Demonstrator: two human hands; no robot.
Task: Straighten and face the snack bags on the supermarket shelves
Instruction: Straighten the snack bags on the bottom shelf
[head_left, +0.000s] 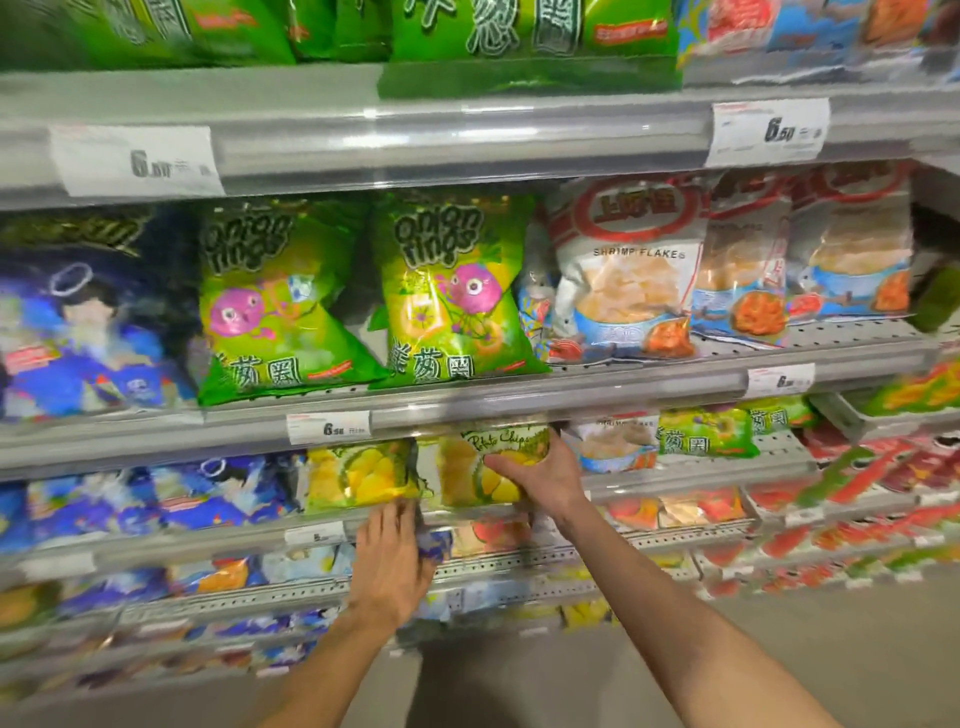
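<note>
Head view: right hand (540, 475) grips a yellow potato chips bag (491, 467); left hand (389, 556), fingers straight, touches the neighbouring yellow bag (358, 475) just left.

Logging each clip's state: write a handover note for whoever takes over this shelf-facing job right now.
Right hand grips the right durian chip bag, on the third shelf under the 6.50 tag.
Left hand is at the lower edge of the left durian bag, fingers by a blue bag below; grip unclear.
Done: onion ring bags above stand facing out.
Left: settle both durian bags upright; shrimp flakes bags lean and overlap; lower shelves blurred.
</note>
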